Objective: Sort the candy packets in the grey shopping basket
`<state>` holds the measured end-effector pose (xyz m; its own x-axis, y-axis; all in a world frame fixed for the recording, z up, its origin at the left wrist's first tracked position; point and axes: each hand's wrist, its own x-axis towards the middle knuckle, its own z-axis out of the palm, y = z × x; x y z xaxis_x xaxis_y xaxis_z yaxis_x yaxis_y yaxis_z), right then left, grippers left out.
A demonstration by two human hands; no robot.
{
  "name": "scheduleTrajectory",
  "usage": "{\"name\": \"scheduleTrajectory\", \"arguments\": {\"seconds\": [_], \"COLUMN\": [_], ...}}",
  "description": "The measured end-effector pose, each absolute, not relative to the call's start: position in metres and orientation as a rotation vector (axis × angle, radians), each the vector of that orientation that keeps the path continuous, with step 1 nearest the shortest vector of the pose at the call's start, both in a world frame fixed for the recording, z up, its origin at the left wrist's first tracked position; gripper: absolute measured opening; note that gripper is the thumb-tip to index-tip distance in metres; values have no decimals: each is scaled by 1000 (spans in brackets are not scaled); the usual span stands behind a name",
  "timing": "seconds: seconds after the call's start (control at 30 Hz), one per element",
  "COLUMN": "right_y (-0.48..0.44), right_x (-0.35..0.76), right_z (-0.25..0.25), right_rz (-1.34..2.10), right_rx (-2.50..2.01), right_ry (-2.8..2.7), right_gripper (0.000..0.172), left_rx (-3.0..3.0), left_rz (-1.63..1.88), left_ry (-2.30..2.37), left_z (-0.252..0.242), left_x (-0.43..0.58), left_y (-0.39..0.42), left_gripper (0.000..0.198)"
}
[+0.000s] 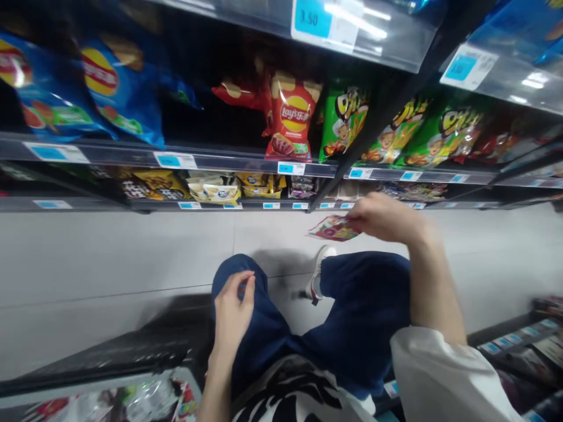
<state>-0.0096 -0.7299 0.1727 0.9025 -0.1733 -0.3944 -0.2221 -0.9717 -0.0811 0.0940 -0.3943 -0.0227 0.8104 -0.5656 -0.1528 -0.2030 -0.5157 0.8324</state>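
In my right hand (pixel 379 218) is a small flat red and white snack packet (pixel 335 228), gripped by one end with closed fingers. The packet hangs in front of the bottom shelf, above the floor, its printed side partly showing. My left hand (pixel 234 308) is over my left knee, thumb and index fingertips drawn together in a loop, with nothing visible between them. Closest to the right hand are small packets (pixel 411 191) on the bottom shelf. Above them stand green snack bags (pixel 440 136) and a red Lay's chip bag (pixel 294 117).
Blue chip bags (pixel 118 88) stand at the upper left of the shelving. A shelf edge (pixel 233 163) with price tags runs across the view. Behind my left arm is a grey-rimmed container (pixel 65 392) of packaged goods. Another low shelf (pixel 510 346) lies at lower right.
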Motion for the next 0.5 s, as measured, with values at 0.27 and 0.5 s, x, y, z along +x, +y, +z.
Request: {"name": "scheduleTrajectory", "arguments": {"seconds": [0.27, 0.5], "right_y": [-847, -916], "right_x": [-94, -89], "right_z": [47, -49], "right_rz": [530, 491], "right_rx": [-2691, -2900], "right_ry": [954, 1199], "right_gripper": [36, 35], "left_rx": [2386, 2234], "left_rz": [-544, -579], "left_ry": [-1601, -1535], "left_z": [-38, -89], "left_x": [80, 75], "left_y": [-386, -345], "left_gripper": [43, 47]}}
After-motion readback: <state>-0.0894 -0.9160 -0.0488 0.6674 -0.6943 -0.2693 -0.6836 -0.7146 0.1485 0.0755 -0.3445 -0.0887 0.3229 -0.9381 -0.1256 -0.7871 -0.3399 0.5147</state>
